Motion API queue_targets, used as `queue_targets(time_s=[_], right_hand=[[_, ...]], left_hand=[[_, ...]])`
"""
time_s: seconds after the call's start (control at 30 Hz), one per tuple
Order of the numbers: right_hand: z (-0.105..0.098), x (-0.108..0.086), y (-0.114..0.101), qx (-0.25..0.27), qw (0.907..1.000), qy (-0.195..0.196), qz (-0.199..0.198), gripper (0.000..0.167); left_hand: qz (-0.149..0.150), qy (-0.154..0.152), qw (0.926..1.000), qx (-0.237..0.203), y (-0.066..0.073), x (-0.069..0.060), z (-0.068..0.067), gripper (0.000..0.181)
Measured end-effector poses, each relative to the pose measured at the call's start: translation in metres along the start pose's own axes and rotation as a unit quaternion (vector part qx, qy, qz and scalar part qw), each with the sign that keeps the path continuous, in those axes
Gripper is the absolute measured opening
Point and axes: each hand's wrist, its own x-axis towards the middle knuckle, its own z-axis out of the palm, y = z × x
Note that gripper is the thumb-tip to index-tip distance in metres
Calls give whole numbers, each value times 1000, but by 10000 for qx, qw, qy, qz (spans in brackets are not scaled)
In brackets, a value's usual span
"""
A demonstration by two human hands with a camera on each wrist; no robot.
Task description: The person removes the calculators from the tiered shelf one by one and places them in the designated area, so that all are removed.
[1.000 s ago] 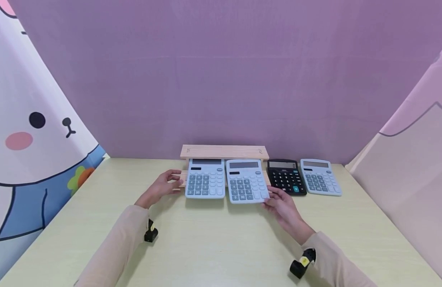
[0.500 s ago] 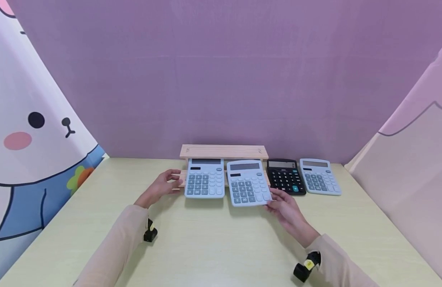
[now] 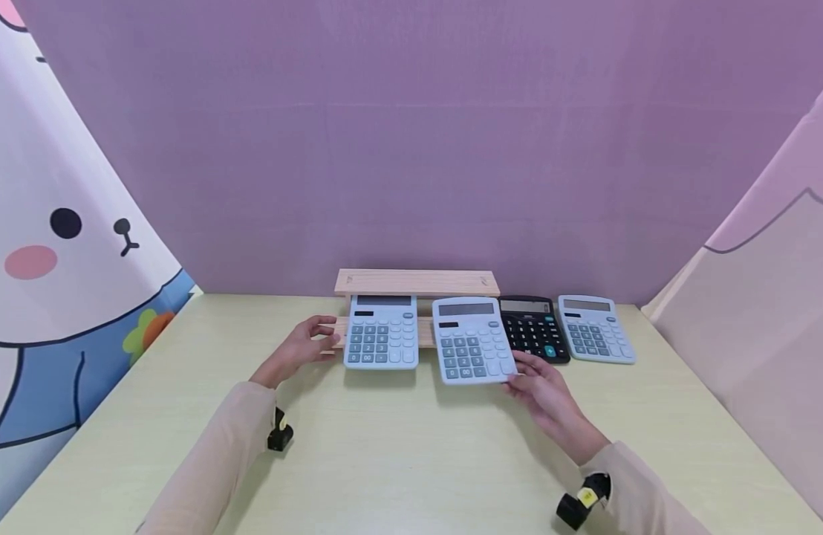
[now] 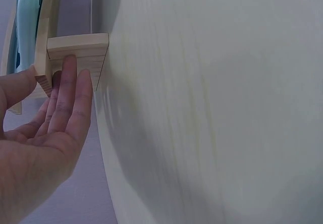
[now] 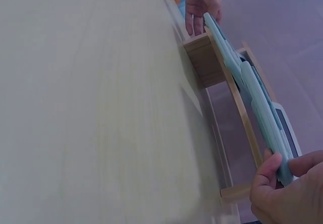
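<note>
My right hand (image 3: 548,401) pinches a light blue calculator (image 3: 475,342) by its lower right corner, thumb on the key side and fingers behind. The right wrist view shows this calculator (image 5: 262,108) edge-on, tilted in front of the wooden stand (image 3: 418,282). Beside it, another light blue calculator (image 3: 381,334) leans on the stand, its display partly under the top board. My left hand (image 3: 298,351) holds the stand's left end; in the left wrist view the thumb is at the board's edge and the fingertips touch the wooden leg (image 4: 78,45).
Right of the stand are a black calculator (image 3: 532,327) and another light blue calculator (image 3: 595,328), side by side. The held calculator slightly overlaps the black one in the head view. A purple backdrop (image 3: 411,148) rises behind the pale table (image 3: 398,461).
My right hand has moved rightward and slightly toward me with its calculator, widening the gap to the left calculator and uncovering more of the stand. The left hand stays in place.
</note>
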Motion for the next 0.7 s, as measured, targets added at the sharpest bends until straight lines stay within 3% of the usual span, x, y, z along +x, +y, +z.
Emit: queue_targets(time_s=[0.7], right_hand=[[-42, -17, -5, 9, 10000, -53, -54, 52]], left_hand=[[59, 16, 10000, 39, -3, 2, -1, 51]])
